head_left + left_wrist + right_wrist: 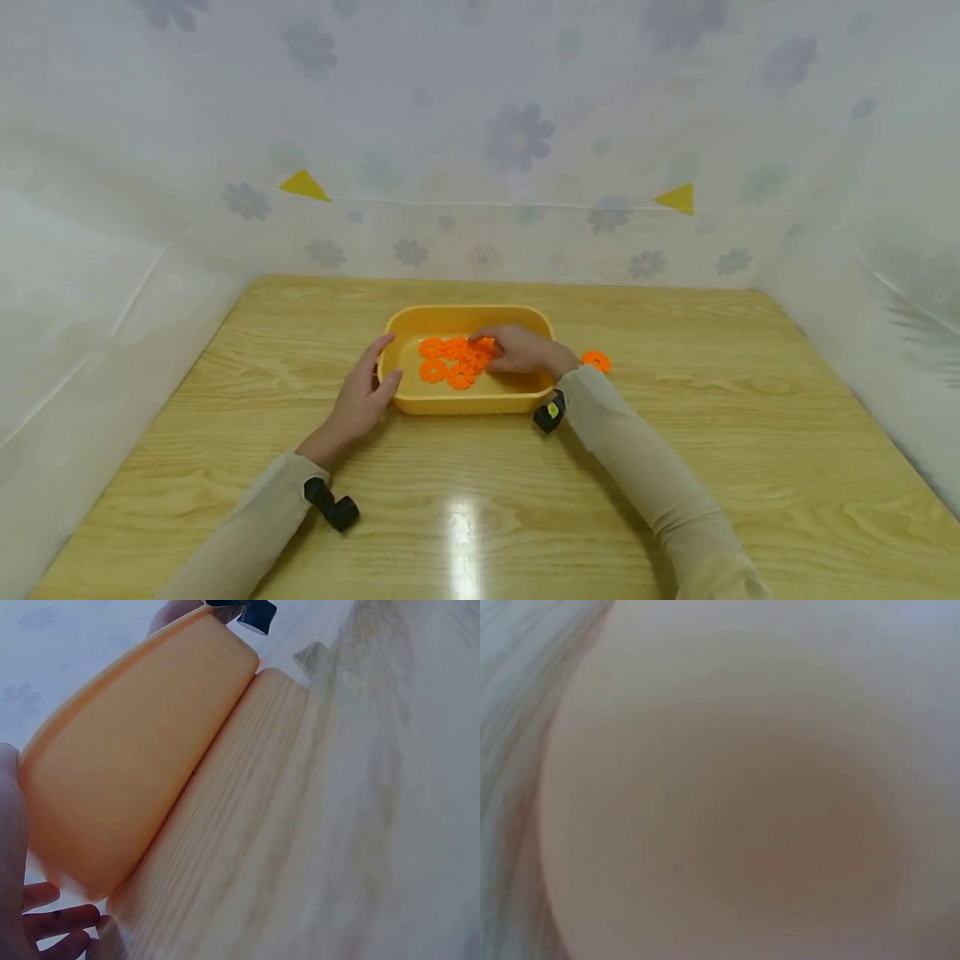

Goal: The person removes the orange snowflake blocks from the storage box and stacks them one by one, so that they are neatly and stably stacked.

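Observation:
A shallow yellow plastic basin [472,405] stands on the table with several orange notched plastic discs [432,371] lying in it, some overlapping. At its left end, my left hand [362,400] holds the rim, thumb and forefinger hooked over the edge. The left wrist view shows the basin's outer wall [142,750] beside that hand's spread lower fingers [64,921]. My right hand [521,348] reaches over the right end into the basin, fingertips and thumb at the rightmost discs. Whether it pinches one is hidden. The right wrist view is filled by a blurred basin wall [667,787].
One more orange disc [597,361] lies on the wood-grain table [465,467], right of the basin behind the right wrist. Pale flowered sheeting [480,167] encloses the table at the back and both sides, with two yellow triangles [678,198] on the back sheet.

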Demonstrator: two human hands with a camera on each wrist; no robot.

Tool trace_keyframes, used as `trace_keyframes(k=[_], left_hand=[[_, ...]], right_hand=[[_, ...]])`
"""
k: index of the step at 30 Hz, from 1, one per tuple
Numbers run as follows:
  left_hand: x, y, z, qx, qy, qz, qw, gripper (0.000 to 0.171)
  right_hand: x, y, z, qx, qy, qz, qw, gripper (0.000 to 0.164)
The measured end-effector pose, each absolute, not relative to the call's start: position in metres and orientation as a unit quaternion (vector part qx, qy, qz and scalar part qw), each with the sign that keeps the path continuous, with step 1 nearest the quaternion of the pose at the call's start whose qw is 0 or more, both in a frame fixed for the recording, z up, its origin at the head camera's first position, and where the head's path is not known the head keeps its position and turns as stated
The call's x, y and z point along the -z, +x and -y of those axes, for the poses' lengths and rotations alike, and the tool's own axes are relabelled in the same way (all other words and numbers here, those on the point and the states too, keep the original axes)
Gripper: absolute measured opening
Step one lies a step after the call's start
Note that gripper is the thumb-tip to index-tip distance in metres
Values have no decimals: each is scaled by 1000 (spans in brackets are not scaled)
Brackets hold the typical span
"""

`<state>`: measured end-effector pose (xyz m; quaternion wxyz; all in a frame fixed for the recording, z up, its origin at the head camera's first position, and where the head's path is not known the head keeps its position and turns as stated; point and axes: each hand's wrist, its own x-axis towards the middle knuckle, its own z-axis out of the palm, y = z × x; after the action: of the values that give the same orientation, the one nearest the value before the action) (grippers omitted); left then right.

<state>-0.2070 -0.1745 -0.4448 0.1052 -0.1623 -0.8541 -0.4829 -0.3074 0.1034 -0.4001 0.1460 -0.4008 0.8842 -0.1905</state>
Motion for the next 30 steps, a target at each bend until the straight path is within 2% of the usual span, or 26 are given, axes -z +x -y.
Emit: trace_keyframes(k=[30], left_hand=[[447,-209,174,482,-162,855,102,55]], right_hand=[[400,-303,-102,162,-389,-898,131,40]])
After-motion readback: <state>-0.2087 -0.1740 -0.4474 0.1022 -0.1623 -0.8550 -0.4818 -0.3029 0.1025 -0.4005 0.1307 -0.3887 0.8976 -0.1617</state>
